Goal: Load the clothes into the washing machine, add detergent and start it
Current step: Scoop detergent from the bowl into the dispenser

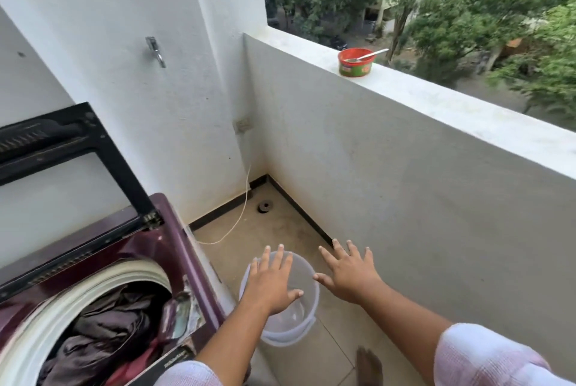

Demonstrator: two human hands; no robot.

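Observation:
A maroon top-loading washing machine [162, 242] stands at the lower left with its black-framed lid [93, 148] raised. Dark and red clothes [106, 332] lie in its drum. A red and green tub [356, 62] with a spoon in it sits on the balcony ledge at the upper right. A clear plastic bucket [299, 317] stands on the floor beside the machine. My left hand [271, 282] hovers over the bucket with fingers spread. My right hand [349, 273] is held out just right of the bucket, also spread. Both hands hold nothing.
The balcony's parapet wall [405, 198] runs along the right, with its ledge [467, 105] above. A thin white cord [240, 220] hangs from a wall socket to the tiled floor. A black drain cap [265, 207] sits in the far corner. My foot [369, 367] shows at the bottom.

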